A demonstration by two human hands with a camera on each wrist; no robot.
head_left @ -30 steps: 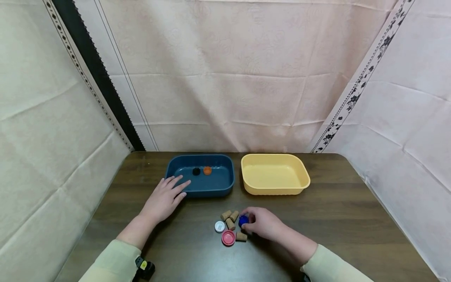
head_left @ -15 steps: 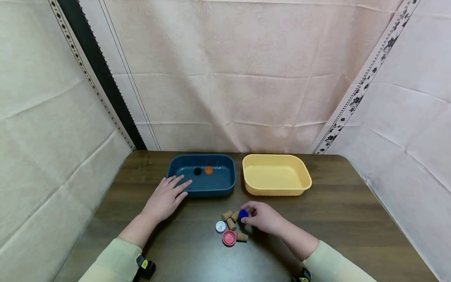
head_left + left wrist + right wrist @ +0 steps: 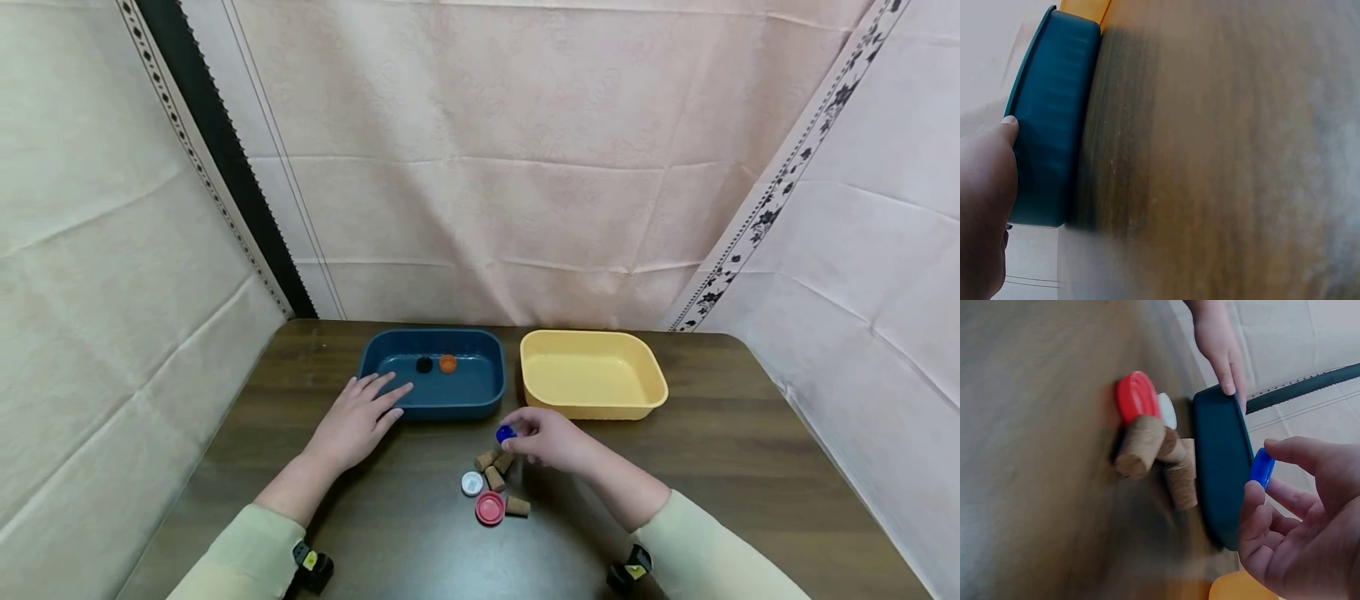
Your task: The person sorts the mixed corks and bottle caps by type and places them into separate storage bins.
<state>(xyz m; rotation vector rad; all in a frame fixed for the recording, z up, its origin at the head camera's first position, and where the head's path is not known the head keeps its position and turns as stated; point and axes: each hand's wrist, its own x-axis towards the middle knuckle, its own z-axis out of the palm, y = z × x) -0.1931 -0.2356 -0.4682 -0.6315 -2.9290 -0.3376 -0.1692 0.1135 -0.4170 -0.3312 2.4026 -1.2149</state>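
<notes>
My right hand (image 3: 551,437) pinches a blue bottle cap (image 3: 1263,468) between thumb and fingertips, raised above the table just beyond the corks. With fingers spread, my left hand (image 3: 356,423) rests on the near left rim of the blue tray (image 3: 480,407); its thumb shows at the rim in the left wrist view. Inside that tray lie a black cap (image 3: 424,365) and an orange cap (image 3: 447,363). Below my right hand are several corks (image 3: 494,478), a white cap (image 3: 472,483) and a larger red lid (image 3: 490,507).
A yellow tray (image 3: 654,398) stands right of the blue one, a narrow gap between them. Both sit near the far edge of the dark wooden table (image 3: 720,483). Pale cloth (image 3: 480,167) hangs behind and at both sides.
My right hand has lifted the blue cap from beside the corks and carried it away from me and slightly left, toward the blue tray. The left hand stays on the tray's rim.
</notes>
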